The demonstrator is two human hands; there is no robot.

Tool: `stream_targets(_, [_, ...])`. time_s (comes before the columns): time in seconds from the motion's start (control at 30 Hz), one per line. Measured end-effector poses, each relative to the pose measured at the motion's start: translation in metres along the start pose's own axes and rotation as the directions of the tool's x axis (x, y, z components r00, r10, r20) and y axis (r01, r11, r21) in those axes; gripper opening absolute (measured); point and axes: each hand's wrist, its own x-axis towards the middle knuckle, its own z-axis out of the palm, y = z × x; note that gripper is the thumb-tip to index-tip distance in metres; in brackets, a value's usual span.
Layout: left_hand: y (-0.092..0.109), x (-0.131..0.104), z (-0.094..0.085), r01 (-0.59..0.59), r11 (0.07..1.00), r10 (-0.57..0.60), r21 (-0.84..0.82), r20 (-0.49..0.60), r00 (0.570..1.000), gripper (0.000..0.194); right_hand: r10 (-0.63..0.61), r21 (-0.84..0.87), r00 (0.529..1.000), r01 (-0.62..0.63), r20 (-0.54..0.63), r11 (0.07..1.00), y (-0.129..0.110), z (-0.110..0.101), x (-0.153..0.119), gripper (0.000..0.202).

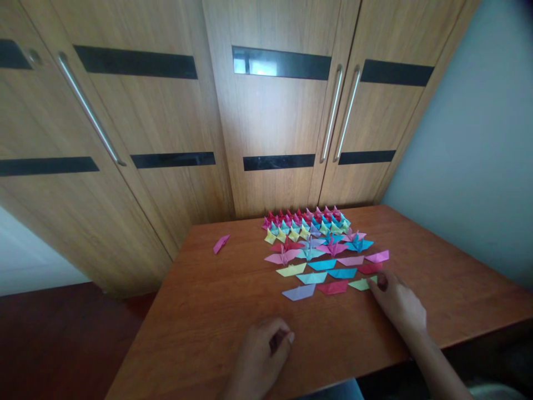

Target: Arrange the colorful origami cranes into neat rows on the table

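Note:
My right hand [397,300] is closed at the right end of a light green folded paper piece [361,284], its fingertips on the paper. My left hand [265,347] is curled near the table's front, thumb against the fingers; whatever it holds, if anything, is hidden. Flat folded pieces lie in rows, among them a lilac one [298,293] and a red one [333,287] left of the green one. Behind them stand paper cranes with spread wings, such as a pink one [283,256], and tight rows of small folded figures [293,235].
A single pink folded piece [221,244] lies apart at the left of the brown wooden table [200,311]. Wooden cabinet doors [275,116] with metal handles rise behind the table's back edge. A pale wall [470,166] stands at the right.

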Motion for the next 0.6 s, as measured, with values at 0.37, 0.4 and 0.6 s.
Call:
stream_targets(0.37, [0.0, 0.0, 0.0, 0.01, 0.999, -0.01, -0.034, 0.013, 1.0, 0.018, -0.034, 0.112, 0.982, 0.056, -0.186, 0.992, -0.002, 0.0, -0.008, 0.038])
stream_targets(0.4, [-0.001, 0.0, 0.0, 0.011, 0.999, -0.011, -0.047, 0.013, 1.0, 0.018, -0.06, 0.159, 0.975, 0.096, -0.215, 0.983, -0.009, -0.001, -0.013, 0.037])
stream_targets(0.6, [-0.007, 0.01, -0.013, -0.027, 0.988, 0.022, -0.15, -0.033, 0.999, 0.016, -0.328, 0.497, 0.936, 0.346, -0.127, 0.796, -0.085, 0.007, -0.065, 0.028])
